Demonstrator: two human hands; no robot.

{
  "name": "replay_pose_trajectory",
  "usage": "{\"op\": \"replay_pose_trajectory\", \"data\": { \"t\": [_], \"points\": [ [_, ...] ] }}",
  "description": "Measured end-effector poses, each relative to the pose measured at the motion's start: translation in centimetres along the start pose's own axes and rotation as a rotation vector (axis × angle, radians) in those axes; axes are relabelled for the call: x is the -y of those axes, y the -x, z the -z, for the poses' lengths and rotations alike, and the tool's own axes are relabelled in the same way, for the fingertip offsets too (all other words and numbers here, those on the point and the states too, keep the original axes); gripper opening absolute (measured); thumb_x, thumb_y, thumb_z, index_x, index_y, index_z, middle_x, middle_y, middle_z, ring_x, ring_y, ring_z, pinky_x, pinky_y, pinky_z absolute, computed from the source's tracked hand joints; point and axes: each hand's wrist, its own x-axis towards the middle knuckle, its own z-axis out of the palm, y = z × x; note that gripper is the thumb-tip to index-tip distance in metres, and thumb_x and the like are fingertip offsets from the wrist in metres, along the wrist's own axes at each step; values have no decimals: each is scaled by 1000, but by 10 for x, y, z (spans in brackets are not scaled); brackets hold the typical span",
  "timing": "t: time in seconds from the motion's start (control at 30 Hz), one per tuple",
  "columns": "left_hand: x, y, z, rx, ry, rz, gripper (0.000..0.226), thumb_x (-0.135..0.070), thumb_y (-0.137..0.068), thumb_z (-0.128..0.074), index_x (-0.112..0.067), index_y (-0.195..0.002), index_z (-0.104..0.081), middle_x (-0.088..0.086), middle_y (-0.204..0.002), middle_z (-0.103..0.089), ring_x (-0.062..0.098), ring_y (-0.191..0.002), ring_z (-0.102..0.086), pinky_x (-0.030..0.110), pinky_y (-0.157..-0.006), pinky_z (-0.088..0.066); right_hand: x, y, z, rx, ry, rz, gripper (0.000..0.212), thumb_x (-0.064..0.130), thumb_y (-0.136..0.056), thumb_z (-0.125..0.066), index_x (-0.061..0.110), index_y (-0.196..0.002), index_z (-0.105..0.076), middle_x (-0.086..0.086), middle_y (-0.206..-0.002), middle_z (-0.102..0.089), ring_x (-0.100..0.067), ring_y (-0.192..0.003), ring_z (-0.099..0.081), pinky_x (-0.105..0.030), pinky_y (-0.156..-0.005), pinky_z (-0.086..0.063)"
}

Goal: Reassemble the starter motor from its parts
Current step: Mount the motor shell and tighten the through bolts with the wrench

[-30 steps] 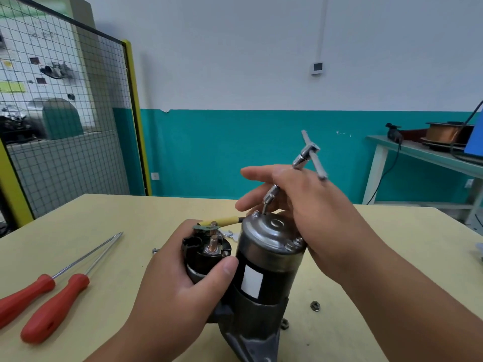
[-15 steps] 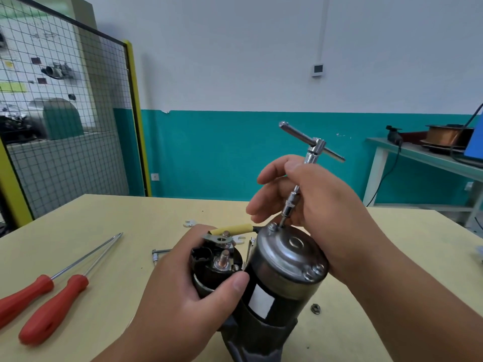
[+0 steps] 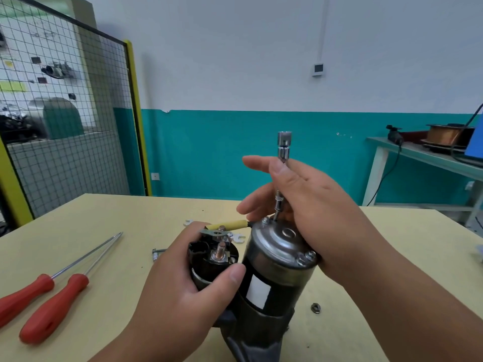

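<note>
While two red-handled screwdrivers (image 3: 52, 309) lie at the left of the yellow table (image 3: 117, 231), the left hand (image 3: 183, 304) curls fingers and thumb round the black solenoid (image 3: 209, 262), steadying the starter motor (image 3: 277, 278) at the near middle. The T-handle socket driver (image 3: 283, 150) is best held in line with the fastener hidden under its tip at the silver end cap's (image 3: 282, 239) far rim, to avoid cross-threading. The right hand (image 3: 321, 212) pinches its shaft between thumb and fingers. The motor's long axis stands nearly upright, tipped slightly right, cap up, nose down toward the table.
</note>
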Motion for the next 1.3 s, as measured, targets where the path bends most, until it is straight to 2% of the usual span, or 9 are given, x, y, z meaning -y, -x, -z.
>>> {"op": "replay_pose_trajectory", "data": {
  "t": [0.2,0.43,0.6,0.8,0.9,1.0,1.1,1.2,1.3],
  "points": [
    [2,0,0,-15,17,8,42,-66,-65,-64,-48,-102,-66,-15,-91,-75,5,-89,-72,30,-70,-50,-3,0,-1,-47,-156,-11,46,46,-94,-36,29,-111,-75,-8,-91,-80,-26,-89,-74,-45,-85,-55],
    [4,-2,-1,-34,20,38,38,-67,-64,-63,-52,-100,-66,-18,-89,-75,4,-87,-71,37,-71,-52,-4,-1,-3,-109,-24,35,27,38,-106,-54,30,-98,-78,-3,-85,-78,-16,-78,-72,-23,-69,-55],
    [6,-2,-1,-44,50,66,40,-64,-66,-66,-46,-102,-68,-13,-87,-76,9,-80,-74,60,-71,-64,-6,0,-5,-132,-55,-46,36,37,-110,-41,30,-104,-76,-1,-89,-79,-19,-87,-75,-36,-80,-56],
    [5,-2,-1,-38,34,41,37,-65,-65,-64,-51,-99,-66,-17,-86,-75,4,-82,-72,37,-68,-55,-3,-2,-2,-213,124,-3,26,44,-102,-60,33,-93,-81,12,-80,-76,-1,-68,-66,-28,-71,-48],
    [5,-2,-2,-35,49,53,37,-64,-65,-66,-49,-98,-67,-16,-85,-75,5,-79,-72,47,-69,-62,-1,-3,4,-233,257,43,27,54,-95,-63,35,-88,-80,17,-75,-74,-4,-64,-65,-26,-63,-42],
    [7,-1,-1,-31,51,60,39,-64,-65,-66,-49,-100,-68,-16,-87,-75,4,-80,-73,52,-70,-64,0,-4,9,-162,210,3,26,44,-101,-62,27,-91,-78,21,-52,-59,-1,-52,-58,-28,-62,-35],
    [7,-1,0,-21,65,63,39,-64,-65,-66,-49,-100,-68,-15,-87,-76,6,-80,-73,51,-68,-65,5,-6,18,-74,226,-28,19,32,-97,-59,36,-96,-77,13,-62,-60,-5,-59,-55,-34,-65,-43],
    [9,-2,0,-24,54,43,39,-64,-64,-65,-52,-101,-67,-18,-89,-76,3,-82,-73,31,-66,-64,11,-4,27,-4,262,-30,28,19,-103,-57,35,-95,-78,8,-70,-67,-7,-62,-61,-30,-60,-48],
    [8,-2,-1,-30,44,32,35,-64,-64,-64,-51,-97,-67,-18,-87,-75,2,-83,-72,20,-62,-58,11,-4,27,-47,312,12,16,27,-99,-66,25,-88,-78,8,-66,-69,-3,-57,-59,-17,-53,-46]
  ]
}}
